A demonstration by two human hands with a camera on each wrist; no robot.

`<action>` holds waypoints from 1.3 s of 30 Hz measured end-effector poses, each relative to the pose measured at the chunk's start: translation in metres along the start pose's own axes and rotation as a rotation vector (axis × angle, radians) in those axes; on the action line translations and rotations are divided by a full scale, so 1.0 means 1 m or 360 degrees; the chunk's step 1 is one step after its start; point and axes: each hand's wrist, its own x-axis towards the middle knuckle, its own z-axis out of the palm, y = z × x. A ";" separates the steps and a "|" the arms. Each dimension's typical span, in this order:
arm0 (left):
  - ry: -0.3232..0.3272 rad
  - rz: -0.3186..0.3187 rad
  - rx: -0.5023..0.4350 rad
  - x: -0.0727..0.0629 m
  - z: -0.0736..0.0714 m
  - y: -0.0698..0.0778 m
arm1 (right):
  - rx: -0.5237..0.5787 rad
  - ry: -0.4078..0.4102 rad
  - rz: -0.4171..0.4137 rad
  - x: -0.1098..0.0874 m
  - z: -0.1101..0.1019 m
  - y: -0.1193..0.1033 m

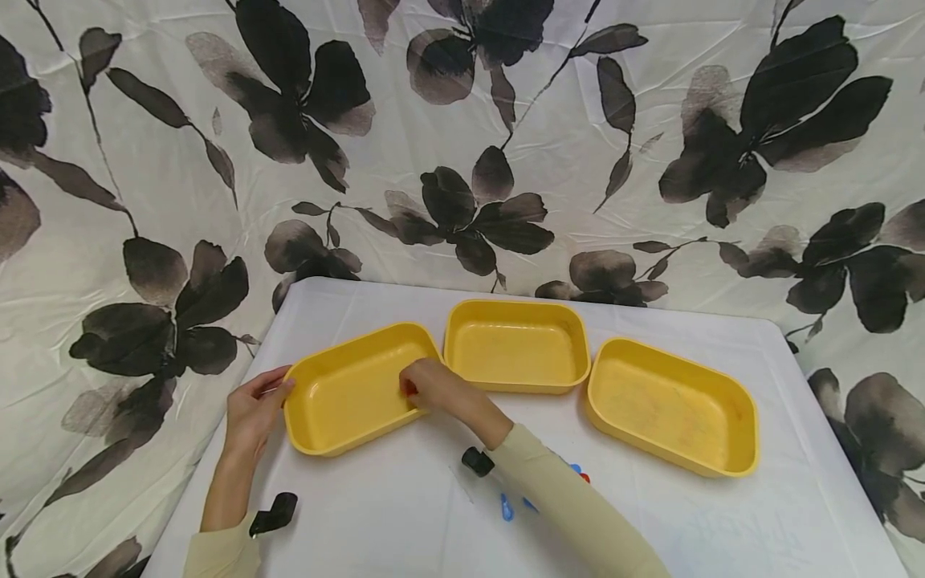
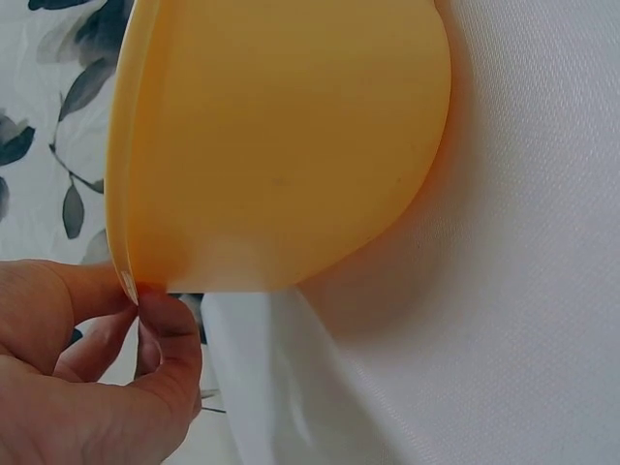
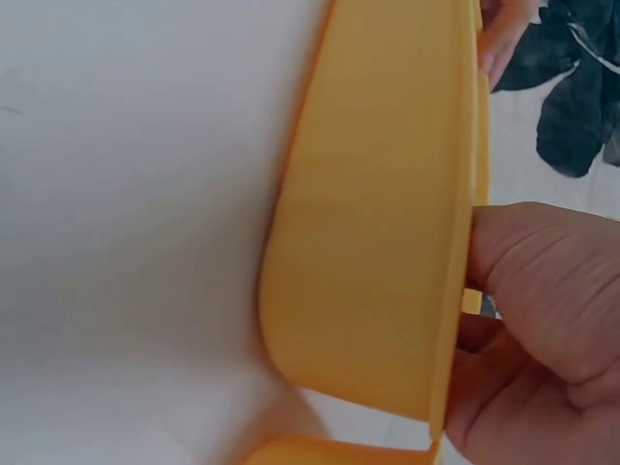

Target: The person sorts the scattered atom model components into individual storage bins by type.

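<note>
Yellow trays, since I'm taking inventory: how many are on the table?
3: the left tray, rim pinched by the left hand; the middle tray; and the right tray. None appears hidden.

1. Between the left hand [image 1: 253,409] and the right sleeve [image 1: 585,514] runs a broad free lane of table [image 1: 361,514]; a black wrist unit [image 1: 478,461] juts into its right side.
2. The left tray [image 1: 340,397] is reachable from above across its middle and far side; the left hand blocks its left end, the right hand [image 1: 451,393] its near right corner.
3. Corners almost or quite touching bar the way between the left and middle trays [image 1: 516,345].
4. Middle and right trays [image 1: 672,405] nearly meet in front; a wedge widens behind.
5. Blue pieces [image 1: 507,508] and a red one [image 1: 584,478] lie beside the sleeve, obstructing low passage.
</note>
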 end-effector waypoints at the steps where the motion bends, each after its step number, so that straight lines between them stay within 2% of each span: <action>1: 0.0003 0.0000 0.0001 0.000 0.000 0.000 | -0.0004 -0.0029 0.0020 0.001 -0.001 -0.001; 8: 0.0016 0.0007 -0.0004 -0.001 0.002 0.001 | -0.0015 -0.0150 0.0176 0.008 -0.001 -0.004; 15: 0.0000 0.0005 -0.0013 -0.002 0.001 0.003 | -0.0036 -0.0171 0.0216 0.007 -0.002 -0.007; 25: 0.0001 -0.0008 0.0012 -0.003 -0.001 0.003 | 0.0012 -0.0126 0.0103 -0.001 -0.009 -0.005; 39: 0.0003 0.0008 0.0013 -0.003 -0.002 0.003 | 0.0298 0.0032 -0.0094 -0.021 -0.017 0.004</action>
